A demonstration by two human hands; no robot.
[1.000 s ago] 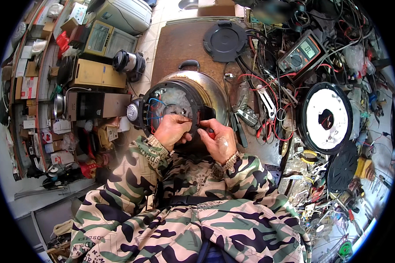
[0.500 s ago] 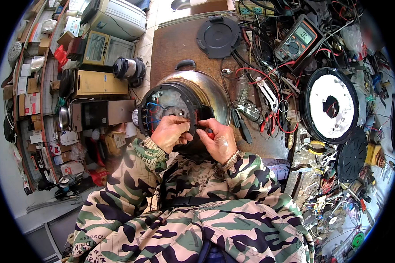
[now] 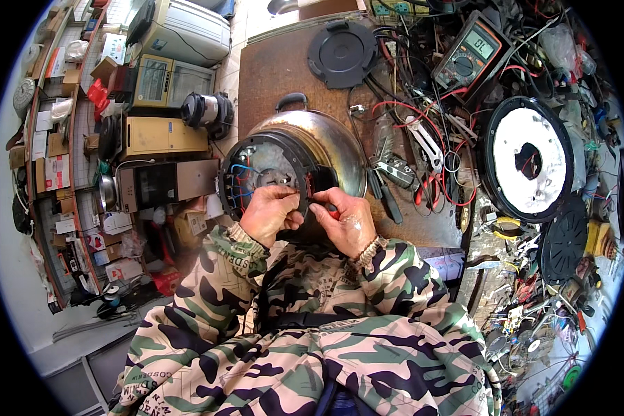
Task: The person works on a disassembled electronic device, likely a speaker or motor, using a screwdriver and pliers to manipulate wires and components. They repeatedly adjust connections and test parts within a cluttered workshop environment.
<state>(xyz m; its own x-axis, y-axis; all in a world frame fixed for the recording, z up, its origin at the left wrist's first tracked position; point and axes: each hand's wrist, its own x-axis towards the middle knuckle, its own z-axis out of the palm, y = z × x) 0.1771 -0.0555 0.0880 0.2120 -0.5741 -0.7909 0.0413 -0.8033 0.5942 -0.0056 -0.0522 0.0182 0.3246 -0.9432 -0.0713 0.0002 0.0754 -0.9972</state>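
On the bench in front of me a rounded steel electric pot (image 3: 340,142) lies on its side, a black handle (image 3: 291,100) on its far side. Its open black base (image 3: 299,149) faces left and shows red and blue wires (image 3: 239,184) and pale filling. My left hand (image 3: 270,211) is closed in a pinch at the base's near rim; what its fingertips hold, if anything, is hidden. Close beside it, my right hand (image 3: 348,223) grips a red-handled tool (image 3: 331,208), whose working end I cannot see.
A round black cover (image 3: 342,54) lies at the bench's far side. Right of the pot are pliers (image 3: 395,170), red and black leads and a multimeter (image 3: 464,59). A white disc with a black rim (image 3: 530,161) sits farther right among piled parts. Appliances (image 3: 163,137) and shelves stand left.
The view has shifted slightly. Both hands keep nearly the same place and grip at the base's rim, and the pot stays put.
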